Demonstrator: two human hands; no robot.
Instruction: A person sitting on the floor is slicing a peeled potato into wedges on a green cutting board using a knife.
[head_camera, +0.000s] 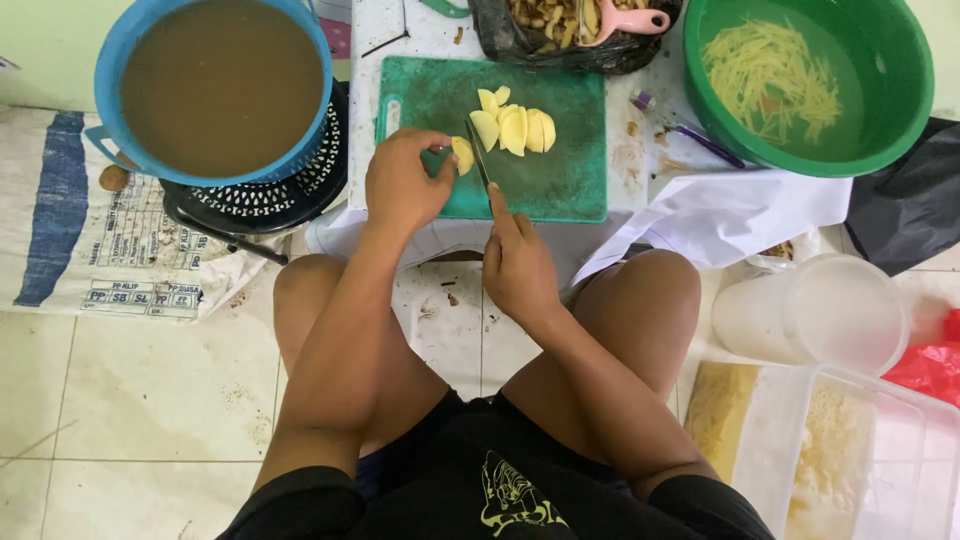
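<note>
Pinching a small potato piece (462, 155) between thumb and curled fingers, the left hand (400, 185) steadies it on the green cutting board (560, 190), fingertips tucked back, plausibly to keep them off the blade. Right hand (518, 268), at 5 o'clock from the left, is closed around the handle of a knife (478, 155), forefinger stretched along its back; the dark blade runs toward 11 o'clock and stands just beside the pinched piece, on its right flank. Whether the edge has entered the flesh cannot be told.

Pale yellow, peeled and moist-looking, the piece is a short end, smaller than the slices (515, 125) lying fanned and overlapping at its 2 o'clock, near the board's upper middle.

Around the board: a green basin (900, 60) at 2 o'clock holds fine yellow strips under water; a blue basin (115, 60) of brown liquid sits at 10 o'clock on a black perforated basket (250, 205); a dark bag of peelings (520, 35) with a pink-handled tool lies at 12 o'clock. Clear plastic containers (850, 440) rest at 4 o'clock beside the person's right knee, on the tiled floor (150, 400).
</note>
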